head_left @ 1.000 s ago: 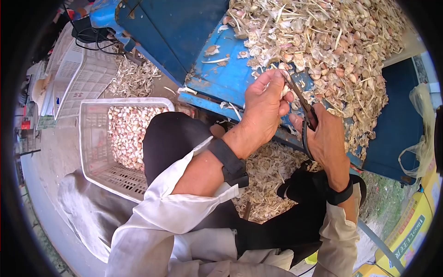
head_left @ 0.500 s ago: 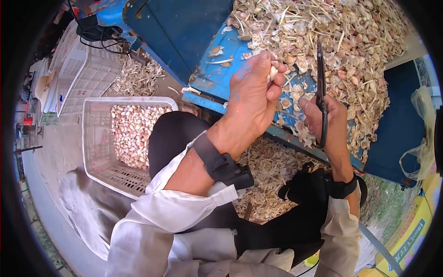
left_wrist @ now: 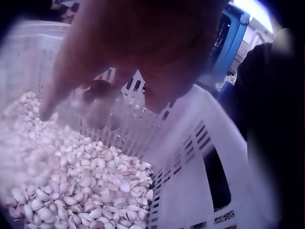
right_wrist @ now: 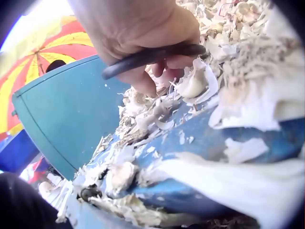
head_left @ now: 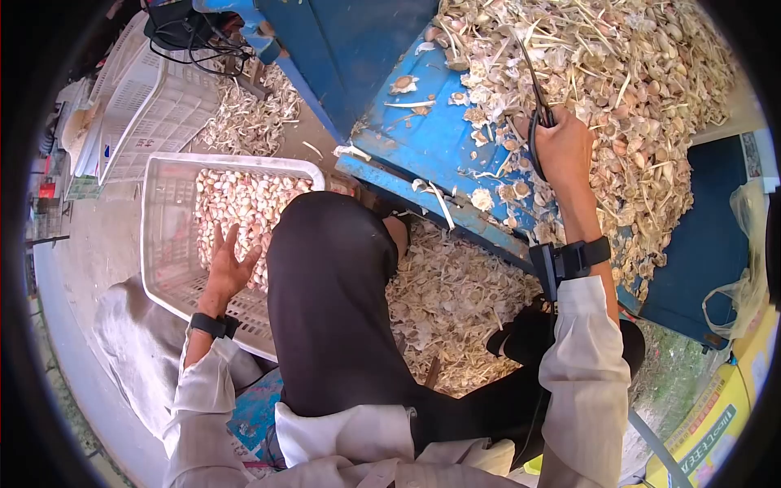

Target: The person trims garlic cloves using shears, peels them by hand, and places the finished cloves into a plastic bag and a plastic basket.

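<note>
My left hand (head_left: 228,272) is over a white plastic basket (head_left: 150,244) with its fingers spread. Beneath them lies a heap of peeled-looking garlic cloves (head_left: 224,213), seen closer in the left wrist view, where nothing shows in the hand (left_wrist: 138,47). My right hand (head_left: 569,150) holds dark-handled scissors (head_left: 540,111), their blades pointing away over a large pile of garlic and husks (head_left: 626,106). The right wrist view shows a black scissor handle (right_wrist: 152,57) across the palm, with the fingers down at the pile's edge.
The pile rests on a blue metal surface (head_left: 390,130) with a raised side panel (head_left: 342,49). Husks (head_left: 464,293) cover the ground between the legs. White crates (head_left: 154,106) and a black cable (head_left: 199,57) are at upper left. A plastic bag (head_left: 744,236) hangs at right.
My left hand has left the blue surface, moved down-left to the basket and spread its fingers; the cloves it held are gone from it. The right hand has moved up the pile with the scissors.
</note>
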Demonstrator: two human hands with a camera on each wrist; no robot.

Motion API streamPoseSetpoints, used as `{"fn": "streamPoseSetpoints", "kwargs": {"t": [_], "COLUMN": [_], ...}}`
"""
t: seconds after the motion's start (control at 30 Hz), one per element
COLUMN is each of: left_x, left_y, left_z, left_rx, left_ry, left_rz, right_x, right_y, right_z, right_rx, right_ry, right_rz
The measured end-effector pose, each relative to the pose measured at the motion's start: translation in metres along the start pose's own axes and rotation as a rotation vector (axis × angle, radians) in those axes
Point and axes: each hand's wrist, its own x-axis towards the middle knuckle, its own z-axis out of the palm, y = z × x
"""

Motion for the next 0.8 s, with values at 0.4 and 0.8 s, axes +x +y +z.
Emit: {"fn": "streamPoseSetpoints", "kwargs": {"t": [0.4, 0.8], "left_x": [-0.028, 0.0], "left_y": [0.291, 0.381], "left_z": [-0.15, -0.05], "left_rx": [-0.654, -1.697], "left_ry": [-0.111, -0.514], "left_rz": [0.741, 0.387], "right_x": [-0.013, -0.056], "right_y": [0.001, -0.004], "right_z": [-0.021, -0.078], "right_rx": [0.502, 0.866], "right_ry": [-0.172, -0.178], "right_rz": [0.023, -0.164]}}
